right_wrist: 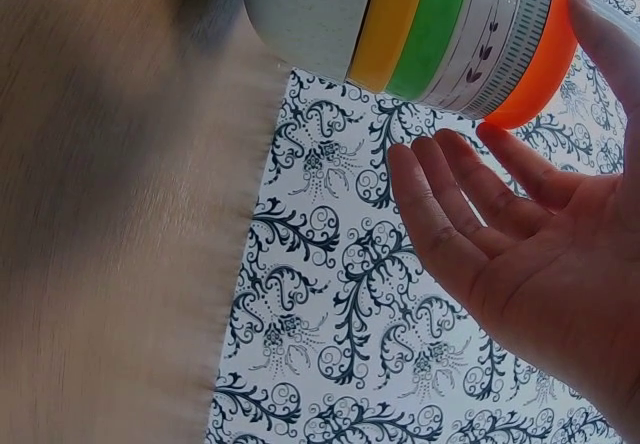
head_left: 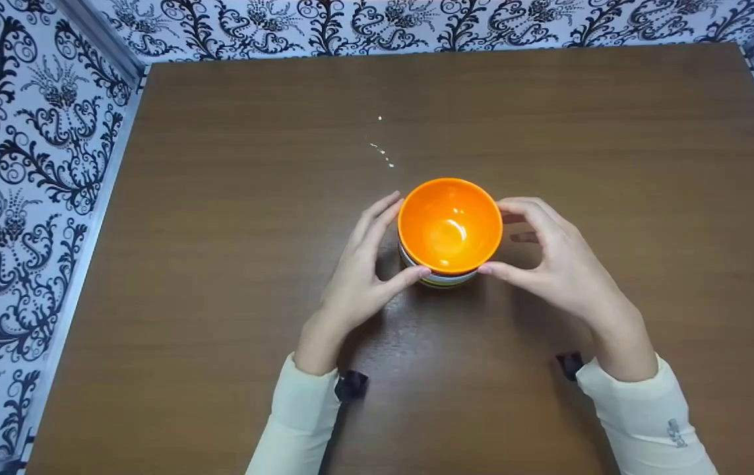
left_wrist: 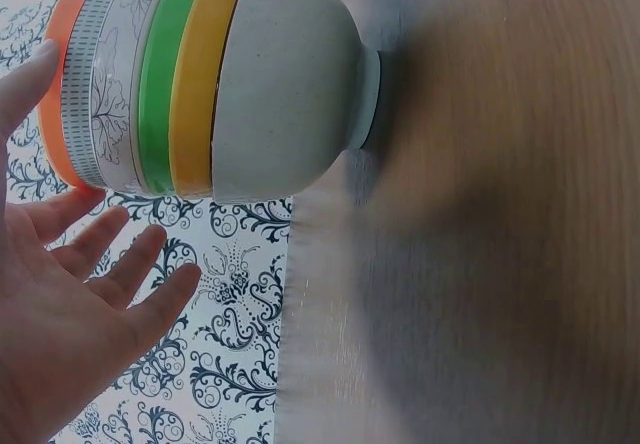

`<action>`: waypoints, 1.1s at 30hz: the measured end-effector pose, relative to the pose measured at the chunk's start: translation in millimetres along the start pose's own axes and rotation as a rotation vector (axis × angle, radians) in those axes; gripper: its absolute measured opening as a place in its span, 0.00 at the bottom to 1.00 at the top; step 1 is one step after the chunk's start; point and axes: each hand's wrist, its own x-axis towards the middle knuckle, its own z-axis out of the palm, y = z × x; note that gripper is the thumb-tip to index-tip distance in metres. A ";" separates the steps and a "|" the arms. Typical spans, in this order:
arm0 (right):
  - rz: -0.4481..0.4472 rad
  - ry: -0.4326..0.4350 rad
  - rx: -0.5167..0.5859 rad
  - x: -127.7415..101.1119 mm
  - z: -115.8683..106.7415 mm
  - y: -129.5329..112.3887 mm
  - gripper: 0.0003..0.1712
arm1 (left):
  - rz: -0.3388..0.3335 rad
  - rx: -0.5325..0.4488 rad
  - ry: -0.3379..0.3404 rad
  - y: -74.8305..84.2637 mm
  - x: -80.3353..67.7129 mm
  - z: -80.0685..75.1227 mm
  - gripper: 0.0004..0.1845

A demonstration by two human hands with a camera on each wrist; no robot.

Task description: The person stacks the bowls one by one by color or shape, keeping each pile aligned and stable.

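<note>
An orange bowl (head_left: 449, 221) tops a nested stack of several bowls on the table. Below its rim the left wrist view shows a dashed-pattern band (left_wrist: 78, 114), a leaf-patterned white bowl (left_wrist: 115, 114), a green bowl (left_wrist: 165, 84), a yellow bowl (left_wrist: 200, 84) and a pale grey bowl (left_wrist: 290, 84) with a foot at the base. My left hand (head_left: 363, 267) holds the orange bowl's left side between thumb and forefinger. On the opposite side, my right hand (head_left: 558, 264) grips the same bowl likewise. The other fingers of both hands are spread away from the stack.
Small whitish specks (head_left: 383, 153) lie on the brown wooden table (head_left: 245, 165) beyond the stack. Panels with a black floral pattern (head_left: 27, 165) border the table at the left, the back and the right. A dark wrist device (head_left: 351, 386) sits at the left cuff.
</note>
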 end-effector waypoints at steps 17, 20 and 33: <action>0.015 -0.016 -0.020 -0.9 -1.8 1.9 0.42 | -0.012 -0.005 -0.007 -1.3 0.5 1.2 0.45; 0.013 -0.016 -0.033 -1.3 -1.6 2.9 0.42 | -0.011 -0.002 -0.006 -1.9 0.2 1.4 0.45; 0.024 0.010 -0.046 -4.8 -4.8 5.7 0.42 | -0.001 0.000 -0.006 -5.3 -1.1 -0.7 0.46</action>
